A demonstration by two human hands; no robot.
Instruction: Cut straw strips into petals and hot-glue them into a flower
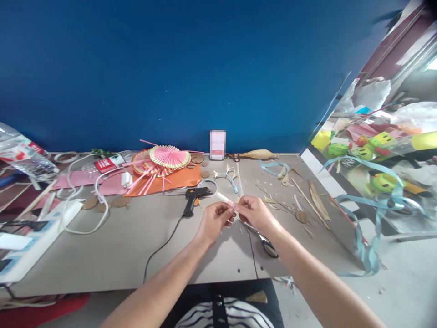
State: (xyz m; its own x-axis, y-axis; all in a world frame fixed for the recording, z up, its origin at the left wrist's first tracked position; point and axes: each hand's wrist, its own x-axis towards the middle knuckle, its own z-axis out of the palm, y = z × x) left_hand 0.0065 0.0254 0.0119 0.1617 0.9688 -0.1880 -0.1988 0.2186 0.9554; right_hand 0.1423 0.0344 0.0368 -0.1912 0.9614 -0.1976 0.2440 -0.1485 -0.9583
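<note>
Blue wall behind a cluttered grey table (102, 255).
Near its front edge, left hand (213, 223) and right hand (256, 214) each pinch an end of a pale strip (225, 198) (held just above the surface), between glue gun (193, 197) and scissors (263, 240).

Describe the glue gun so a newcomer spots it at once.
On the grey table under the blue wall, look just beyond the left hand, which pinches a pale strip with the right hand. The glue gun lies there: black, with a black cord trailing to the near edge, unlike the scissors.
</note>
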